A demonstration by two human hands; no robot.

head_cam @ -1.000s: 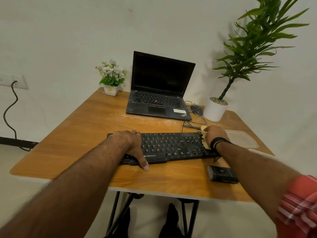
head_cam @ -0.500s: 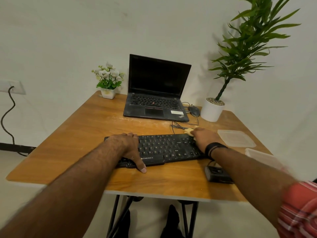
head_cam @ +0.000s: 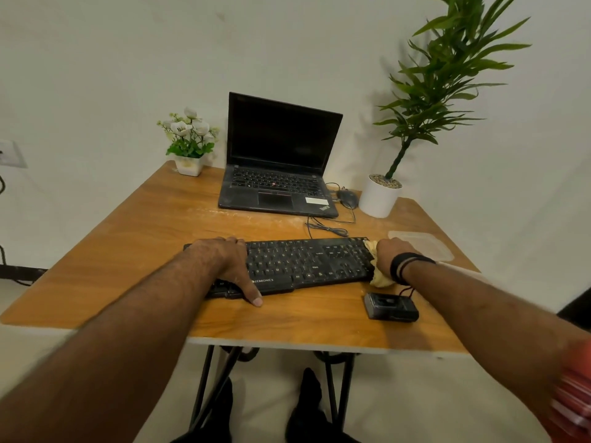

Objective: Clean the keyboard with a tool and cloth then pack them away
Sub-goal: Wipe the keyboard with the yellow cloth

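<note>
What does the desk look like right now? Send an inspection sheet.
Surface: wooden table, pale dusty streak before the black laptop.
Job's things: black keyboard; yellow cloth at its right end; clear plastic lid beyond.
Clutter: small black device, dark mouse, white flower pot, tall potted plant.
Grippers: left hand presses the keyboard; right hand grips the cloth.
Cables: thin black cable behind the keyboard.
Surroundings: white wall, wall socket.

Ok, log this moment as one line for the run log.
step: wiping keyboard | left hand: steadies left end | right hand: grips cloth at right end | lid: on table
</note>
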